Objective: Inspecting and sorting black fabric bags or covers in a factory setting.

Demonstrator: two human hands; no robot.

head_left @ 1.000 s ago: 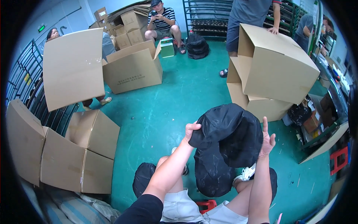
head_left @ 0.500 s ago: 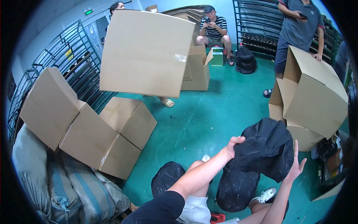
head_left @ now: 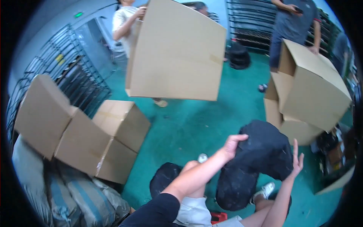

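A soft black fabric bag (head_left: 264, 147), rounded and limp, hangs before me at the lower right. My left hand (head_left: 234, 145) grips its left edge, thumb on the near face and the other fingers hidden behind the cloth. Against its right edge rests my right hand (head_left: 297, 163), with fingers stretched upward and apart. Directly below, another black bag (head_left: 236, 191) stands on the floor between my legs, partly covered by the one I hold. A further black bag (head_left: 164, 179) lies to the left, beside my knee.
A person (head_left: 123, 24) carries a large cardboard box (head_left: 177, 56) ahead. Cardboard boxes (head_left: 85, 142) and stuffed grey sacks (head_left: 81, 196) are piled at left. At right, a standing person (head_left: 293, 26) touches stacked open boxes (head_left: 315, 90). A black bag (head_left: 239, 56) sits by the far racks.
The carried box has shifted right and turned, revealing its carrier and covering most of the seated person. My left hand keeps its grip; the bag sags slightly differently. The whole view has shifted a little.
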